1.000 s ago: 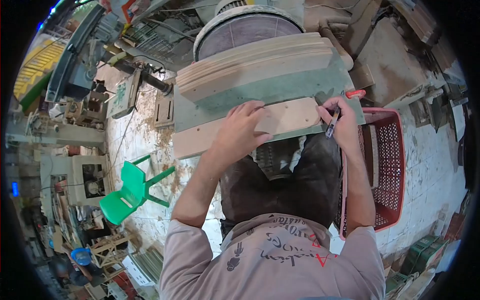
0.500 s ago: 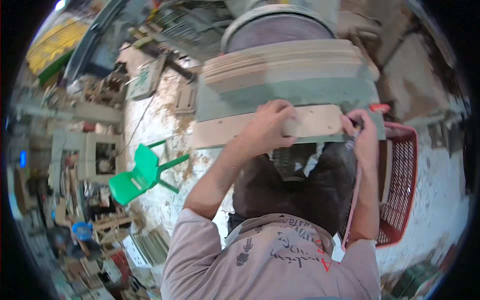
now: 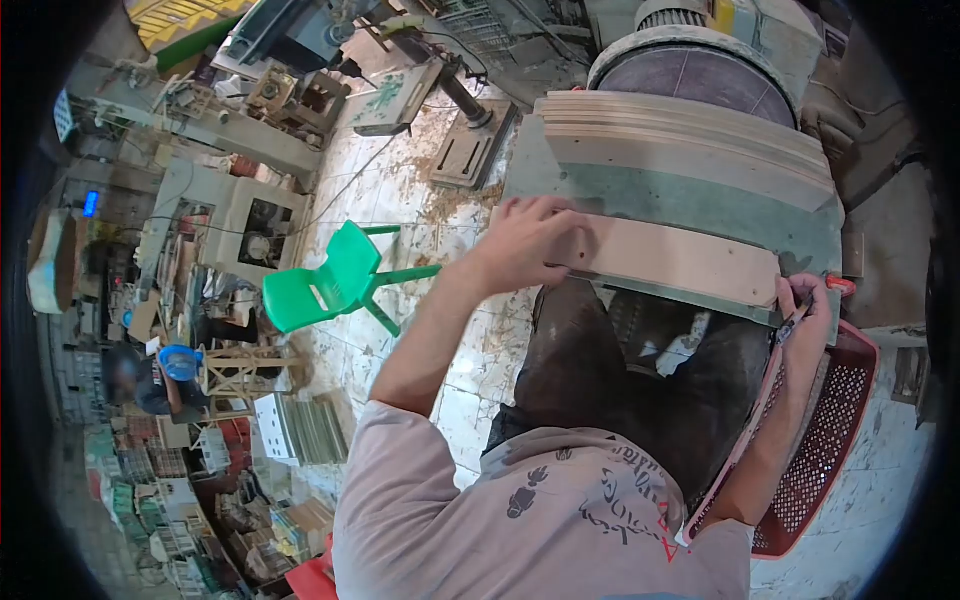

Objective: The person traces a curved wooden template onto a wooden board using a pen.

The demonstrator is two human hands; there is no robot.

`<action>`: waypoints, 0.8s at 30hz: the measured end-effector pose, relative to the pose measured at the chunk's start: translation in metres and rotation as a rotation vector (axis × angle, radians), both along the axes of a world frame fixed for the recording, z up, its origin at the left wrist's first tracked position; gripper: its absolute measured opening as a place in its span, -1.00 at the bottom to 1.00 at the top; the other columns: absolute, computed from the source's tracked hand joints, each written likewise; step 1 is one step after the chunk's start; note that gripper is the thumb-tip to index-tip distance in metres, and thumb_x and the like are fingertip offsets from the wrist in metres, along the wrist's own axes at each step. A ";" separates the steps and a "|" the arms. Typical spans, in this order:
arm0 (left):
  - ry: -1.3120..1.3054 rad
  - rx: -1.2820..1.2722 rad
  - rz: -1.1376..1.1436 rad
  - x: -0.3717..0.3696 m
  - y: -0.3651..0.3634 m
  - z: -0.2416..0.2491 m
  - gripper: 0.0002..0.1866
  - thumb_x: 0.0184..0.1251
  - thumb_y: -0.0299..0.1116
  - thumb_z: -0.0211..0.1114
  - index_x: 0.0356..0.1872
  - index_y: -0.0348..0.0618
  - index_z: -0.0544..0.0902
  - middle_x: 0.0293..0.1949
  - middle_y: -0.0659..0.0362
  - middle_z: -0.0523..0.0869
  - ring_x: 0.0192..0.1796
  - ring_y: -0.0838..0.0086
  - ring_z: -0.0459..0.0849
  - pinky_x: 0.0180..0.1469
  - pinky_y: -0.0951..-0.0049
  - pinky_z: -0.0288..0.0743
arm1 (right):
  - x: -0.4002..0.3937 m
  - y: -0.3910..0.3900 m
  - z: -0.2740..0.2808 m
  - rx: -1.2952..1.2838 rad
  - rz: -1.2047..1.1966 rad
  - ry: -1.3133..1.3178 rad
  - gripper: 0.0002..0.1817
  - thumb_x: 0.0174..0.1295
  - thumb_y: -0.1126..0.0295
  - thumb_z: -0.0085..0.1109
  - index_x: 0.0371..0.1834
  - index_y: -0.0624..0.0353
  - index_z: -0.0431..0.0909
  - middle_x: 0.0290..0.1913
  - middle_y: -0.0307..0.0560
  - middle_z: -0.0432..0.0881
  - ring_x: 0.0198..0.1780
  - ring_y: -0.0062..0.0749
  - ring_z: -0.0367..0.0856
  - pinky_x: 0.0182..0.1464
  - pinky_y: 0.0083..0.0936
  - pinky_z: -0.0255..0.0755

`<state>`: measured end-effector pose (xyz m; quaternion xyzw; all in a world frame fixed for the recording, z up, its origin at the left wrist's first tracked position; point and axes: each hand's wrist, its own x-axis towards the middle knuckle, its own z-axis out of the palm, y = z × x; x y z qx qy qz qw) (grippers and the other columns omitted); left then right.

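A pale wooden board point(image 3: 680, 257) with small holes lies along the near edge of a green worktop point(image 3: 660, 190). My left hand point(image 3: 530, 240) is curled over the board's left end, thumb on the near edge and fingers across the top. At the right end, my right hand point(image 3: 808, 312) has its fingers closed around a slim, dark and silvery tool point(image 3: 793, 322) whose kind I cannot make out. The right fingertips are at the board's corner. Behind the board rests a stack of similar wooden boards point(image 3: 690, 150).
Beyond the stack stands a large round disc point(image 3: 690, 85) in a machine housing. A red perforated crate point(image 3: 822, 450) is at my right, with a small red object point(image 3: 841, 285) above it. A green chair point(image 3: 345, 275) stands left; a person in a blue cap point(image 3: 180, 362) is farther off.
My left hand has slid left along the board, from its middle to its left end. My right hand stays at the right end. The view has turned, shifting the scene.
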<state>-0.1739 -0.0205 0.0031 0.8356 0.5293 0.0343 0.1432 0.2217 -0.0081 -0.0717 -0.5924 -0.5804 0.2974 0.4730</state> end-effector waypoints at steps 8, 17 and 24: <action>0.035 -0.084 0.004 -0.028 0.004 0.011 -0.38 -0.06 -0.32 0.43 0.15 0.08 0.48 0.17 0.13 0.47 0.32 0.19 0.39 0.39 0.10 0.16 | -0.001 0.000 0.002 -0.012 -0.007 0.004 -0.83 0.29 0.43 0.31 -0.20 0.26 0.53 -0.33 -0.24 0.54 -0.25 -0.56 0.48 -0.12 -0.59 0.38; 0.003 -0.121 0.003 -0.028 0.008 0.013 -0.37 -0.10 -0.33 0.43 0.13 0.02 0.48 0.14 0.11 0.50 0.27 0.18 0.43 0.35 0.19 0.25 | 0.000 -0.001 0.002 -0.015 0.003 -0.008 -0.83 0.29 0.42 0.31 -0.22 0.25 0.53 -0.36 -0.27 0.53 -0.29 -0.60 0.44 -0.17 -0.62 0.34; -0.084 -0.131 0.007 -0.031 0.007 0.018 -0.36 -0.10 -0.42 0.43 0.14 -0.11 0.48 0.09 0.02 0.51 0.21 0.08 0.47 0.28 0.20 0.34 | -0.004 -0.003 0.003 0.017 0.032 0.089 -0.87 0.26 0.45 0.30 -0.26 0.24 0.54 -0.39 -0.34 0.51 -0.31 -0.65 0.41 -0.20 -0.65 0.33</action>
